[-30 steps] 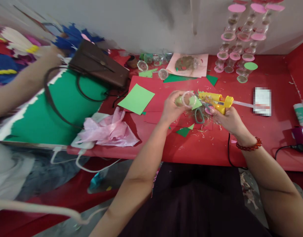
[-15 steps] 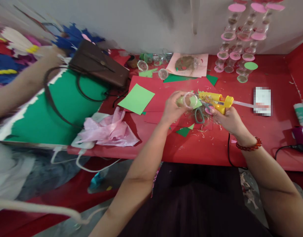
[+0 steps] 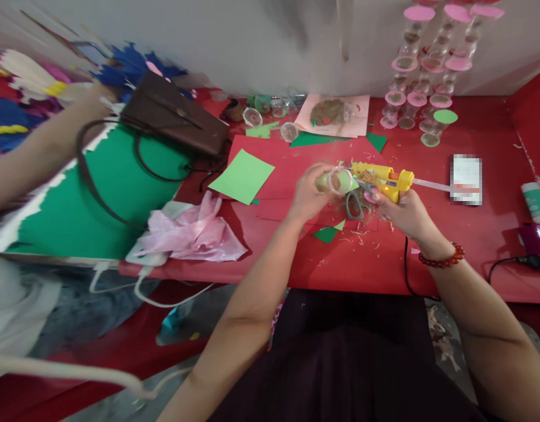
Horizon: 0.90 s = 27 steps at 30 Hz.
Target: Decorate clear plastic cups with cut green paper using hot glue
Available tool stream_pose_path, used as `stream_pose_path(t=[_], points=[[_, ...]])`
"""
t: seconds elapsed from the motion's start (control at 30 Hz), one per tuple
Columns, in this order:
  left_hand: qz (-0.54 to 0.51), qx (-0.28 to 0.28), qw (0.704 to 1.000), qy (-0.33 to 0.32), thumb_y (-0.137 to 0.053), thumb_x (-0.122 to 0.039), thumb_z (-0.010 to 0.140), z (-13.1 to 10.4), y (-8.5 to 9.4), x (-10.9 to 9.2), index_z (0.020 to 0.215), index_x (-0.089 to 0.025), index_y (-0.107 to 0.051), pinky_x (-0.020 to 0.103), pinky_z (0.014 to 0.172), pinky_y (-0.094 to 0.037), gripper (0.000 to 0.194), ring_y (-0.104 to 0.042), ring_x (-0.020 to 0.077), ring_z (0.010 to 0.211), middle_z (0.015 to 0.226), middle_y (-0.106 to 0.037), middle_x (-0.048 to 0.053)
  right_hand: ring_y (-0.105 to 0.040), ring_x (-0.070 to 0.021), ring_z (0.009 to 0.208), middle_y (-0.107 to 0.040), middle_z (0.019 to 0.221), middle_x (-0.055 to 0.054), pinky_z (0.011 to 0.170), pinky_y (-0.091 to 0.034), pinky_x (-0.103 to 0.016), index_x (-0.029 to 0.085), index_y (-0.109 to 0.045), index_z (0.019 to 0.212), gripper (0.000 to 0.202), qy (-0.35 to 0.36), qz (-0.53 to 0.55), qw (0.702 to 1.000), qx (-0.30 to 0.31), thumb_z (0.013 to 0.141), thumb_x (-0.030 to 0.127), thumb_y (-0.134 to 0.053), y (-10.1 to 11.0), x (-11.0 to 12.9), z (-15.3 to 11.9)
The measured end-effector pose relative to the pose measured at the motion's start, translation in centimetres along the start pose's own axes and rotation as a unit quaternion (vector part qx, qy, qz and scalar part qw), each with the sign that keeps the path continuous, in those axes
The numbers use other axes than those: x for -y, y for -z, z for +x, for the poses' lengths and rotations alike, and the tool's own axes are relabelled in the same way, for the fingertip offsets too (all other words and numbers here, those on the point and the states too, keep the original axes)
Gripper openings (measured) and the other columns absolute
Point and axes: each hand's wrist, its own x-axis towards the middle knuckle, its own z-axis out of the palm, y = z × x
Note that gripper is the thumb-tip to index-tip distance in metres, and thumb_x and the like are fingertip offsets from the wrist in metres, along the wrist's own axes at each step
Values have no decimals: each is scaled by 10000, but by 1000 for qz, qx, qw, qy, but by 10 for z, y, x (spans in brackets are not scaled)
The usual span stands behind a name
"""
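My left hand (image 3: 311,190) is closed around a small clear plastic cup (image 3: 340,180), tilted so its round rim faces me. In my right hand (image 3: 406,214) is a yellow hot glue gun (image 3: 379,177), with a long clear glue stick (image 3: 430,184) coming out of its back. The gun's nozzle points left, close beside the cup's rim; whether they touch I cannot tell. Beneath the gun lie grey-handled scissors (image 3: 354,205), partly hidden by it, among paper scraps and glue strands.
Stacked cups with pink discs (image 3: 417,98) stand at the back right. A light green paper square (image 3: 241,176), pink plastic bag (image 3: 195,231) and brown handbag (image 3: 177,114) are to the left. Another person's arm (image 3: 41,146) reaches in at far left. A blurred white rectangle (image 3: 465,179) lies right.
Both hands keep their hold on the cup and the glue gun, almost unmoved. A small orange glow now shows on the gun's body. The whole view has shifted slightly.
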Motion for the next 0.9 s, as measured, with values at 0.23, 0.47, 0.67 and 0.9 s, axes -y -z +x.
stream_pose_path(t=[0.23,0.47,0.67,0.9], points=[[7,9,1000,3,-906,-307,704,-1,-1,1,1089,-270,-721,443,1064,-525,429,-684,260,1180,1200,-755,63,-378,-86,492,-436,539,72,479,-338,-283,222,-621,802,479,-19,-1,1000,-2,819,668,-794,-2,9,-3],[29,17,999,1,-885,-311,716,-1,-3,-1,1068,-255,-715,400,1016,-540,394,-692,240,1127,1185,-749,54,-402,-97,512,-420,546,81,471,-345,-274,226,-650,887,473,-7,22,1000,5,809,666,-805,-4,6,-2],[18,15,1000,6,-915,-305,683,0,-5,2,1050,-263,-709,361,972,-551,422,-696,222,1080,1158,-741,44,-394,-88,499,-432,541,85,466,-328,-267,217,-655,884,460,-6,29,999,18,809,644,-810,-5,7,-4],[29,14,999,0,-923,-334,696,0,-4,1,1054,-262,-702,364,970,-549,427,-694,223,1082,1157,-743,39,-396,-74,493,-483,570,72,465,-336,-264,206,-632,837,464,-13,9,1000,12,801,639,-796,-7,3,-4]])
